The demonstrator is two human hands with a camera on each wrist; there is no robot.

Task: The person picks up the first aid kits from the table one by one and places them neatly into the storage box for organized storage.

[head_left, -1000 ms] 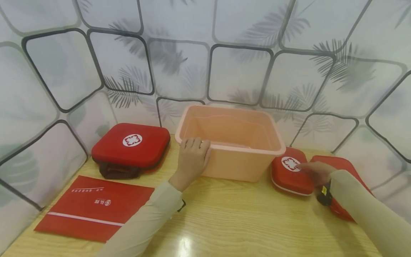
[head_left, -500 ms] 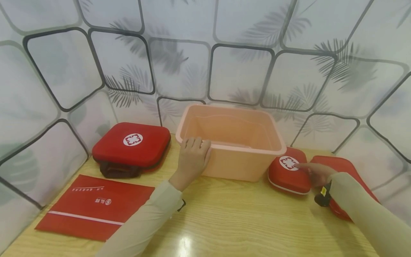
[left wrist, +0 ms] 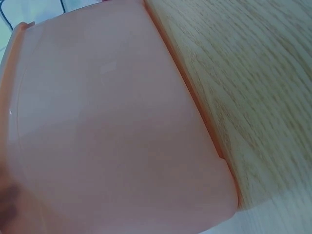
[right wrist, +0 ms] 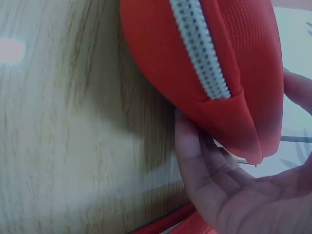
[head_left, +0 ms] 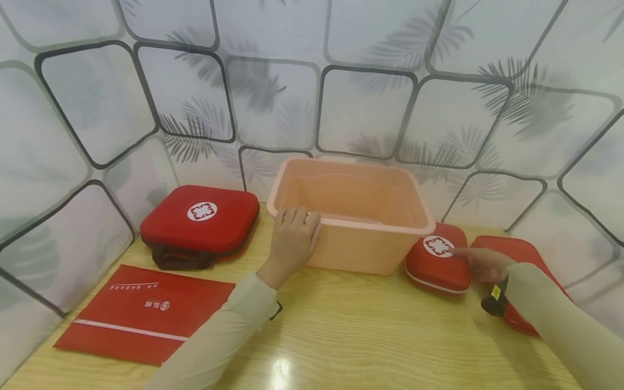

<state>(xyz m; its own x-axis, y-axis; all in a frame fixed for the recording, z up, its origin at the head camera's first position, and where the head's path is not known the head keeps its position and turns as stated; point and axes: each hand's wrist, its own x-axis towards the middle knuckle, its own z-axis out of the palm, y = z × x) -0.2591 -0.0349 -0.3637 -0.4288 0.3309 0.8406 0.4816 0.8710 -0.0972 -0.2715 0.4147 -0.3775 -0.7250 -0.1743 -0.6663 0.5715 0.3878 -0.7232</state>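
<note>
A peach plastic bin (head_left: 361,246) stands on the table against the wall. My left hand (head_left: 291,241) grips its near rim, fingers curled over the edge; the left wrist view shows mostly the bin's side wall (left wrist: 107,107). Right of the bin lies a small red first-aid case (head_left: 446,271) with a white round emblem. My right hand (head_left: 482,264) holds the end of that case. Seen from the right wrist, the thumb is on its top and the fingers (right wrist: 190,146) reach under its edge, beside a white zipper (right wrist: 200,48).
A second red case (head_left: 517,254) lies at the far right, partly behind my right arm. At left are a larger red first-aid case (head_left: 200,222) with a dark handle and a flat red pouch (head_left: 146,314). Patterned panels (head_left: 273,103) enclose the wooden table (head_left: 351,336).
My right hand and the small first-aid case have shifted slightly left, towards the bin. The left hand and the bin have stayed in place.
</note>
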